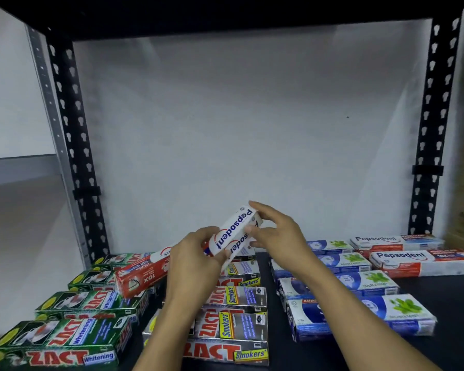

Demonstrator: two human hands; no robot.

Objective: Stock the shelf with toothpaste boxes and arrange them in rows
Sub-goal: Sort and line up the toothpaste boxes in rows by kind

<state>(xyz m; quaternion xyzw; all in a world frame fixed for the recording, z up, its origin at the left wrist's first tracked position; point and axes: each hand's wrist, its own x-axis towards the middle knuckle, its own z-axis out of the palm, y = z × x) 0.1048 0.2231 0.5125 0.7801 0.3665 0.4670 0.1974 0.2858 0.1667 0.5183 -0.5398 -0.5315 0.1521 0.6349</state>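
Observation:
A white and red Pepsodent box (232, 231) is held tilted in the air above the middle of the black shelf (445, 295). My left hand (196, 257) grips its lower end. My right hand (273, 231) pinches its upper end between thumb and fingers. A second red Pepsodent box (142, 274) lies askew on top of the green boxes at the left. Two Pepsodent boxes (423, 259) lie in a row at the back right.
Green Zact Whitening boxes (62, 341) form a row on the left, grey Zact Smokers boxes (233, 325) one in the middle, blue and white boxes (370, 311) one on the right. Black perforated uprights (75, 145) flank the white back wall.

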